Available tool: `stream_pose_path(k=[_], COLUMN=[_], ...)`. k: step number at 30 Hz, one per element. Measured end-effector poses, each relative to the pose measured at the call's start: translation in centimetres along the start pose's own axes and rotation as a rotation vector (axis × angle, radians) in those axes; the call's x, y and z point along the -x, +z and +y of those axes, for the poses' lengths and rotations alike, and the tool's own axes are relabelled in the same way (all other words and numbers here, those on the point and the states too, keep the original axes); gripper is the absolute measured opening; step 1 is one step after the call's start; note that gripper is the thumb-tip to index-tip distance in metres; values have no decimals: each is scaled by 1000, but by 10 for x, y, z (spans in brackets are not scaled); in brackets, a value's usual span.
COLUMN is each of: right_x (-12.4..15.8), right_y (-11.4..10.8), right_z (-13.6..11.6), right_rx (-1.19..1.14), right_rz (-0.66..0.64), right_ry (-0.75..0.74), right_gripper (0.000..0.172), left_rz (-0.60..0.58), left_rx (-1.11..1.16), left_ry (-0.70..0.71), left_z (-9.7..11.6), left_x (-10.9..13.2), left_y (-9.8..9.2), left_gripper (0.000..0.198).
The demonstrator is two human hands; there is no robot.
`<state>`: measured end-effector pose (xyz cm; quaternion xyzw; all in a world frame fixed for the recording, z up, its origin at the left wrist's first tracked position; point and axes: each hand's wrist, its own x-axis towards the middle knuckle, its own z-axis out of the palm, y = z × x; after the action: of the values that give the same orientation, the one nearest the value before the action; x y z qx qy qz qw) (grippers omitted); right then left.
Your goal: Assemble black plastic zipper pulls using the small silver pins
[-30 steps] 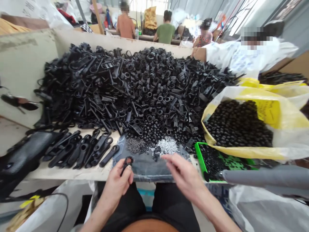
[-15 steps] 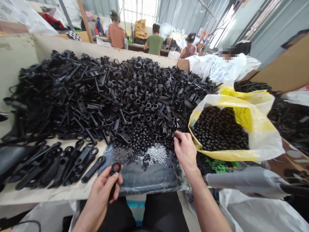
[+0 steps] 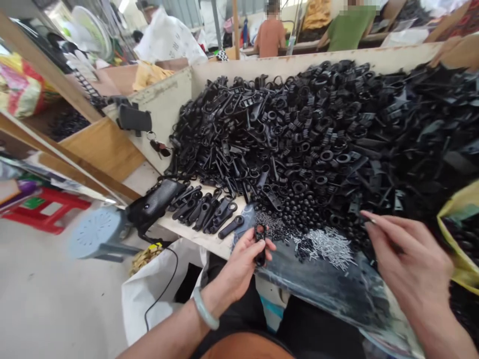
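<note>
My left hand [image 3: 241, 259] is closed round a black plastic handle-shaped part [image 3: 260, 231], its ring end up between thumb and fingers, over the front edge of the bench. To the right, my right hand [image 3: 411, 254] is pinched in front of the heap; a small dark thing shows at its fingertips, too little to name. Between the hands lie silver metal pins [image 3: 331, 248], small dark bits [image 3: 267, 224] and black balls [image 3: 299, 210]. A row of similar black handle parts [image 3: 204, 210] lies left of my left hand.
A large heap of black plastic parts [image 3: 284, 129] fills the bench behind. At right stands a yellow-edged bag [image 3: 458, 199] of black balls. A blue-grey stool [image 3: 97, 232] and red stool [image 3: 48, 212] stand at left. Two people [image 3: 271, 35] work beyond the bench wall.
The view has swung left, so the stools now show and the bag sits at the right edge. My left hand still holds the black part; my right hand stays pinched near the heap.
</note>
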<state>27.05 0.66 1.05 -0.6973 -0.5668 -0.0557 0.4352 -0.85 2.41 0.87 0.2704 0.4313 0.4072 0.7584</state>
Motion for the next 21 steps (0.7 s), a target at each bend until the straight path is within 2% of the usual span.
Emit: stream_pose_path(k=[1, 2, 4, 5, 7, 10, 16, 21], right_x=[8, 18, 41, 52, 71, 85, 90, 92], right_y=[3, 6, 16, 23, 36, 51, 60, 63], right_z=[-18, -36, -70, -84, -105, -119, -127, -129], right_rx=[-194, -389, -666, -776, -902, -1005, -1037, -1052], right_rz=[-82, -169, -388, -458, -458, -435, -384, -325], right_ry=[58, 176, 421, 522, 691, 803, 829, 833], right_gripper=[28, 27, 38, 42, 38, 36, 35, 33], left_rz=[-18, -28, -40, -40, -29, -19, 13, 19], left_rx=[40, 86, 168, 196, 221, 233, 269, 232], left_ry=[6, 6, -11, -15, 4, 47, 69, 98], left_z=[0, 0, 1, 1, 0, -2, -8, -13], left_x=[2, 4, 7, 9, 11, 15, 20, 23], left_y=[0, 0, 1, 2, 4, 7, 12, 14], left_gripper=[33, 32, 31, 30, 28, 30, 36, 32])
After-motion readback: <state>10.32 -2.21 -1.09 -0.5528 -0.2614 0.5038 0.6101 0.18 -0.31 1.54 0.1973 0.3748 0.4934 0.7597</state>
